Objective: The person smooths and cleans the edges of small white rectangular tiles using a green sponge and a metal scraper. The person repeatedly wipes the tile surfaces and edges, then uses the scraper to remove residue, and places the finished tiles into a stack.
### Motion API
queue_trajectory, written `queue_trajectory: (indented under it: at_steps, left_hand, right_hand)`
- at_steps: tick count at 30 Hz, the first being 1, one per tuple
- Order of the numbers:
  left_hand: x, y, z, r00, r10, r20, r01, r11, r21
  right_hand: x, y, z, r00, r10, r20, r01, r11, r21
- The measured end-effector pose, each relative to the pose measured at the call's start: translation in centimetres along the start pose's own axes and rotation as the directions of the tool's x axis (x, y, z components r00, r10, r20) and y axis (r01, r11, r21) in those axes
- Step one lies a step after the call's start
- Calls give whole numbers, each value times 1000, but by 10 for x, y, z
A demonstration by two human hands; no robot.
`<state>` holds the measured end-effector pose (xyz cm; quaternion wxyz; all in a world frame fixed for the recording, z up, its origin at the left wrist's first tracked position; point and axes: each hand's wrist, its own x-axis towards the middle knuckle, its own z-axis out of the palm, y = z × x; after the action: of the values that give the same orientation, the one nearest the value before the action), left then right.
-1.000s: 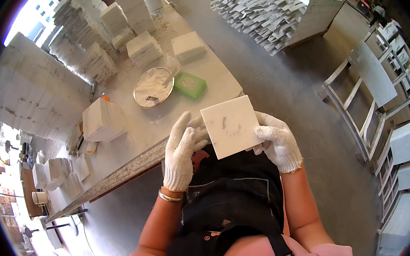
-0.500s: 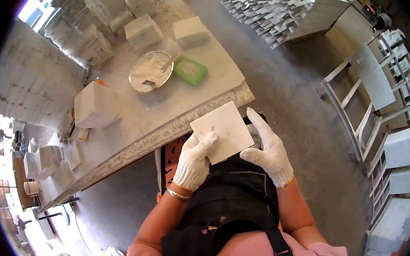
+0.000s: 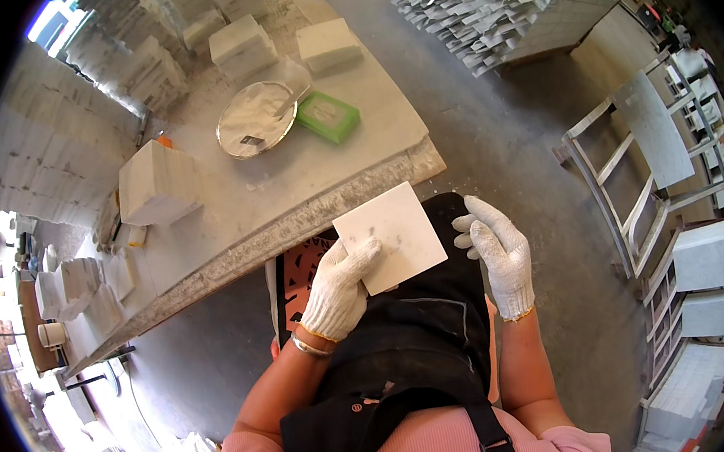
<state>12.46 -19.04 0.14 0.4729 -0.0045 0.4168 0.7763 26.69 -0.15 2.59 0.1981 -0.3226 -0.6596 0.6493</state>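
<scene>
My left hand, in a white knitted glove, grips a square white stone tile by its left side, thumb on top. The tile is tilted a little over my lap and has small grey marks near the thumb. My right hand, gloved the same way, hangs apart from the tile to its right. Its fingers are loosely bent with gaps between them, and it holds nothing. A black apron covers my lap beneath the tile.
On the stone-topped table ahead stand a round dish of white powder, a green box and a white stone block. Tile stacks rise at the left. A metal rack and a pile of stone strips stand right.
My right hand has let go of the tile's right side and moved away to the right. My left hand still holds the tile in nearly the same place.
</scene>
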Motion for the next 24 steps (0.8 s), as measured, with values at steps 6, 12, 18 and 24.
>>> queue_trajectory:
  at_steps: [6, 12, 18, 24]
  left_hand:
    - [2, -4, -1, 1000, -13, 21, 13, 1000, -5]
    - [1, -7, -1, 998, -24, 59, 25, 1000, -20]
    - [-3, -5, 2, 992, -63, 110, 60, 998, 24]
    - [-2, -11, 2, 987, -78, 140, 71, 996, 56]
  right_hand:
    - [0, 12, 4, 980, -1, 200, -25, 991, 131]
    - [-6, 15, 0, 931, 104, 350, -154, 981, 117]
    - [-9, 23, -21, 945, 146, 292, -199, 967, 161]
    - [-4, 17, -12, 942, 69, 330, -141, 969, 202]
